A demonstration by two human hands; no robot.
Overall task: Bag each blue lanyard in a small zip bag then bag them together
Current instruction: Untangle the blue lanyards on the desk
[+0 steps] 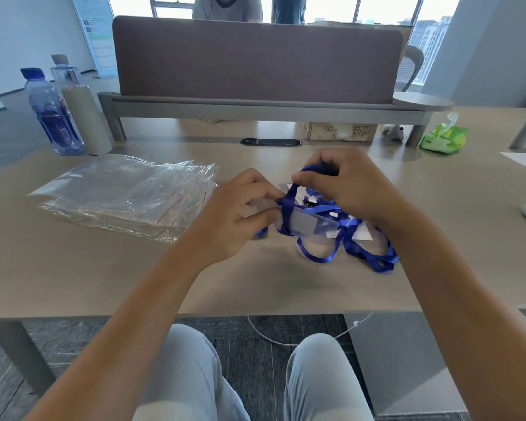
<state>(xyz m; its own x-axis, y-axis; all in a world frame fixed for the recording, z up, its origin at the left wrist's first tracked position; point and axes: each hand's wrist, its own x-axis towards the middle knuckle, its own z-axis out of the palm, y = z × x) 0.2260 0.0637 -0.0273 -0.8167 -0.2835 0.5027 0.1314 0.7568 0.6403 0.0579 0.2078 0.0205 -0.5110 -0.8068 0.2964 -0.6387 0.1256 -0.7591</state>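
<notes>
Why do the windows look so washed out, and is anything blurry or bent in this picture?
Head view: the windows are overexposed by daylight; the wide lens bows the table edges; the blue lanyards and both hands, left hand and right hand, show slight motion blur; glare streaks the zip bags.

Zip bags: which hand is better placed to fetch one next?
Probably the left hand. The zip bags lie on its side of the table, right beside it. The right hand sits farther away, pinching the blue lanyard strap.
</notes>
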